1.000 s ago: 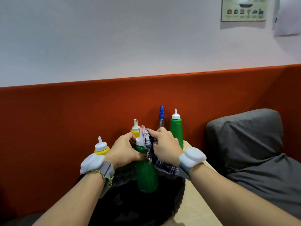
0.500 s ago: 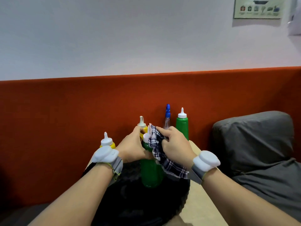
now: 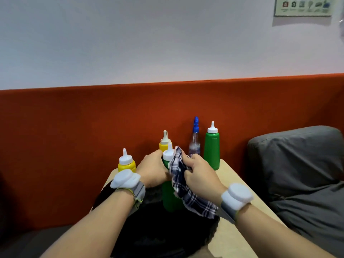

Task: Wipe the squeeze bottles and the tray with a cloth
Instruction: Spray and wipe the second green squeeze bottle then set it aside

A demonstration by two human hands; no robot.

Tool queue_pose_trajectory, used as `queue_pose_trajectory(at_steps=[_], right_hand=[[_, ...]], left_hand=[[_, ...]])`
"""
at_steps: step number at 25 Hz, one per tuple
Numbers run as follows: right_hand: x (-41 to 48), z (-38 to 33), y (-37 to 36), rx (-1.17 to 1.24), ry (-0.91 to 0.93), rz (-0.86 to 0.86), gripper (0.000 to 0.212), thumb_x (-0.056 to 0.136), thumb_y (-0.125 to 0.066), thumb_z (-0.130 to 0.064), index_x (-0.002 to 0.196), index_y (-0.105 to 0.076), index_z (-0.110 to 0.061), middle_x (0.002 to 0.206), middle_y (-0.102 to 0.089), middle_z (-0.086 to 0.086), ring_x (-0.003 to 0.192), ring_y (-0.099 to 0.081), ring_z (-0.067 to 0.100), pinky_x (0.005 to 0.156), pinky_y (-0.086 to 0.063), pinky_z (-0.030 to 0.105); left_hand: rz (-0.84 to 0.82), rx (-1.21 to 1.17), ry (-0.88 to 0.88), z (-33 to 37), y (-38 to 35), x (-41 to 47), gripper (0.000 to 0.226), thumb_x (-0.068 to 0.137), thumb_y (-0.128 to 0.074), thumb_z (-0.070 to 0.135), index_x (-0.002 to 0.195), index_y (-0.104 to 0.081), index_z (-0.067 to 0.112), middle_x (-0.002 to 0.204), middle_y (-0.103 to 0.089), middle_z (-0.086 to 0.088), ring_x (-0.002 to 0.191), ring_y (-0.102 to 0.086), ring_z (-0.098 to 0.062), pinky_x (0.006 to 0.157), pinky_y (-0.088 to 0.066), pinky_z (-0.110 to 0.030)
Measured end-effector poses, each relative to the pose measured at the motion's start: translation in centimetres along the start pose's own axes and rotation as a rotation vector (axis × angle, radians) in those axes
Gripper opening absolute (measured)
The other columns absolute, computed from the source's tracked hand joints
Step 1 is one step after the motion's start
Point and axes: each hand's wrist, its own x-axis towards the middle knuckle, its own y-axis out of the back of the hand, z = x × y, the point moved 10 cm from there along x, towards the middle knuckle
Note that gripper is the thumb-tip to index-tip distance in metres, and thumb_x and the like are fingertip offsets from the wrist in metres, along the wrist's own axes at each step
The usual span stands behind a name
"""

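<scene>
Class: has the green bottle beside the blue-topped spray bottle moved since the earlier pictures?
No. The green bottle stays just right of the spray bottle, against the red backrest; only the camera shifted.

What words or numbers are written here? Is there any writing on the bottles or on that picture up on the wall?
No text here can be read.
Poster on the wall: a row of small pictures; anything written is too blurred to read.
Green squeeze bottle at the back: no writing shows.
Spray bottle: too blurred to tell.
</scene>
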Motion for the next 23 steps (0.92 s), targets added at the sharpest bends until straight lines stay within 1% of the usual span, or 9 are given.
queue_pose_trajectory(at_steps=[1,3,5,6,8,11,15,20,23], right_hand=[[-0.7,-0.1,0.1,0.014,0.015,-0.004,0.058,0.089,-0.041,-0.014,0.141,-0.042,-0.039,0.089,-0.039,-0.009,0.1,-0.05,0.023,0.088,-0.045,0.039],[-0.9,0.8,1.8,0.056,-0.012,0.045,0.056,0.09,-0.041,-0.012,0.139,-0.046,-0.038,0.092,-0.043,-0.009,0.102,-0.052,0.02,0.09,-0.044,0.035],[-0.1,1.3,3.8,0.057,-0.071,0.112,0.055,0.091,-0.04,-0.012,0.14,-0.046,-0.036,0.098,-0.045,-0.006,0.105,-0.053,0.02,0.093,-0.044,0.034],[0.5,0.9,4.0,0.029,-0.066,0.108,0.055,0.092,-0.039,-0.013,0.142,-0.044,-0.036,0.1,-0.045,-0.005,0.104,-0.052,0.021,0.093,-0.044,0.035],[1.5,-1.0,3.3,-0.077,-0.004,0.05,0.056,0.092,-0.037,-0.015,0.143,-0.038,-0.04,0.104,-0.045,-0.001,0.104,-0.051,0.024,0.092,-0.045,0.041],[3.1,-1.9,2.2,-0.162,-0.017,-0.006,0.055,0.092,-0.038,-0.019,0.141,-0.037,-0.044,0.108,-0.045,0.006,0.108,-0.049,0.033,0.092,-0.045,0.048],[2.1,-2.1,0.9,-0.209,-0.004,0.038,0.059,0.09,-0.039,-0.018,0.144,-0.032,-0.042,0.105,-0.044,0.006,0.105,-0.049,0.035,0.089,-0.046,0.048],[2.8,-0.2,1.1,-0.072,-0.057,0.016,0.058,0.09,-0.038,-0.018,0.14,-0.037,-0.046,0.099,-0.042,0.003,0.104,-0.051,0.032,0.09,-0.046,0.044],[2.2,0.5,0.4,-0.01,-0.077,-0.022,0.06,0.087,-0.038,-0.012,0.138,-0.043,-0.044,0.1,-0.047,0.004,0.102,-0.053,0.031,0.086,-0.047,0.039]], left_hand=[[-0.001,0.03,0.032,-0.5,-0.1,0.1,0.035,0.076,-0.071,0.039,0.082,-0.039,0.025,0.081,-0.053,0.003,0.077,-0.053,-0.023,0.064,-0.037,-0.033],[-0.1,-0.106,0.054,-0.9,-0.8,0.0,0.047,0.075,-0.074,0.039,0.097,-0.036,0.021,0.088,-0.054,0.001,0.076,-0.054,-0.017,0.061,-0.039,-0.031],[-0.217,-0.355,0.037,0.0,-1.3,-0.5,0.066,0.072,-0.083,0.025,0.116,-0.034,0.021,0.099,-0.055,0.008,0.085,-0.056,-0.005,0.062,-0.045,-0.017],[-0.234,-0.405,0.004,0.5,-1.2,-0.5,0.065,0.073,-0.083,0.015,0.119,-0.038,0.022,0.102,-0.057,0.01,0.09,-0.057,-0.005,0.064,-0.047,-0.012],[-0.165,-0.36,-0.066,0.8,-0.2,-0.2,0.052,0.071,-0.082,0.007,0.112,-0.052,0.022,0.102,-0.062,0.008,0.095,-0.059,-0.009,0.068,-0.045,-0.009],[-0.079,-0.329,-0.05,0.1,0.3,0.0,0.04,0.065,-0.081,0.009,0.091,-0.056,0.027,0.089,-0.064,0.005,0.078,-0.057,-0.011,0.064,-0.046,-0.02],[-0.089,-0.315,-0.047,-0.8,0.0,0.5,0.055,0.05,-0.082,0.025,0.1,-0.058,0.024,0.097,-0.068,0.003,0.089,-0.065,-0.016,0.08,-0.055,-0.038],[-0.087,-0.291,-0.072,-0.1,0.4,0.6,0.04,0.063,-0.084,0.015,0.084,-0.053,0.027,0.084,-0.061,0.009,0.071,-0.053,-0.006,0.058,-0.041,-0.023],[-0.064,-0.309,-0.063,-0.5,0.5,0.4,0.041,0.059,-0.084,0.02,0.084,-0.053,0.026,0.084,-0.063,0.006,0.072,-0.056,-0.01,0.061,-0.046,-0.029]])
